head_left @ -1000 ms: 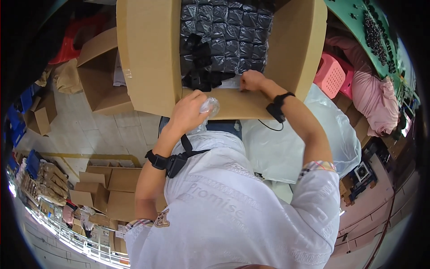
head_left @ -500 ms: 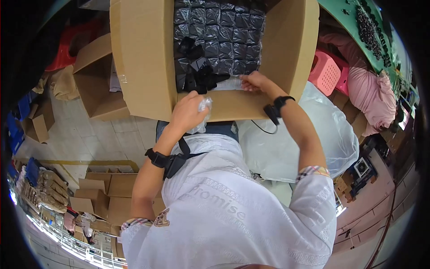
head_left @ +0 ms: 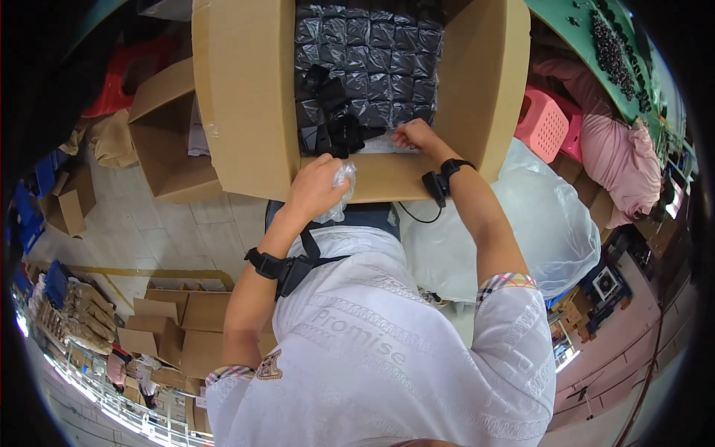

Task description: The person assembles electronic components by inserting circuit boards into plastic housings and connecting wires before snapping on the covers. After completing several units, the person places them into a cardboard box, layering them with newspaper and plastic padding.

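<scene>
An open cardboard box (head_left: 249, 104) stands before me, lined with rows of small black plastic-wrapped packages (head_left: 380, 67). Loose black pieces (head_left: 339, 134) lie in a heap over the left front of those rows. My left hand (head_left: 316, 186) is at the box's near edge, closed on a crumpled clear plastic bag (head_left: 344, 179). Inside the front of the box, my right hand (head_left: 418, 135) has its fingers curled together beside a white sheet (head_left: 378, 143) with print on it. Whatever those fingers hold, if anything, is hidden.
A large translucent plastic bag (head_left: 514, 231) lies right of my body. Beyond it are a pink stool (head_left: 542, 123), a person's pink sleeve (head_left: 618, 160) and a green table (head_left: 573, 30) with black pieces. Open cartons (head_left: 167, 134) stand on the left, near a red stool (head_left: 126, 74).
My right hand has shifted slightly left along the box's front, its fingers more curled. My left hand keeps the plastic bag in nearly the same place.
</scene>
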The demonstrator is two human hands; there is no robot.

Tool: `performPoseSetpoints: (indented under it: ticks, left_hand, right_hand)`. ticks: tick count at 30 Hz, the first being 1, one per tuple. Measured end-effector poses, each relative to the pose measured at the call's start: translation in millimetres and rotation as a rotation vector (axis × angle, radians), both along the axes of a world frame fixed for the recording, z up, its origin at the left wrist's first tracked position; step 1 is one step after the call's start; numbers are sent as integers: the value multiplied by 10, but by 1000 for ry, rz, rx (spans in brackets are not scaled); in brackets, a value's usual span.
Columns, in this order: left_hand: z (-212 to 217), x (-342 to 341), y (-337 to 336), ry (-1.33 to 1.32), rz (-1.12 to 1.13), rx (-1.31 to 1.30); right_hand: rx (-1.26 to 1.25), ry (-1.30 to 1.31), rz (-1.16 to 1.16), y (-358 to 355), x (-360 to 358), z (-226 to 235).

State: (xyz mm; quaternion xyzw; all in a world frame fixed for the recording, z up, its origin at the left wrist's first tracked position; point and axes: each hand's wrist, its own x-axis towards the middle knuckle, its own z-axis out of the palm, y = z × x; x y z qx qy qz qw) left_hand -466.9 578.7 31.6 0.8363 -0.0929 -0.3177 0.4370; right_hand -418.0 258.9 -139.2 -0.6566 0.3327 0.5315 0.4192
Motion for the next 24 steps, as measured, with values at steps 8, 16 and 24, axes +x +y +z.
performPoseSetpoints:
  ticks: [8,16,24]
  left_hand:
    - [13,-36,14,-10,32,2]
    - [-3,-3,-19,-17,10,3]
    - [69,-1,-94,-260,49,9]
  right_hand:
    - [116,159,-392,204,-64,-104]
    - [84,-108,-452,218,-127,-45]
    - [189,-296,176,611,-85,858]
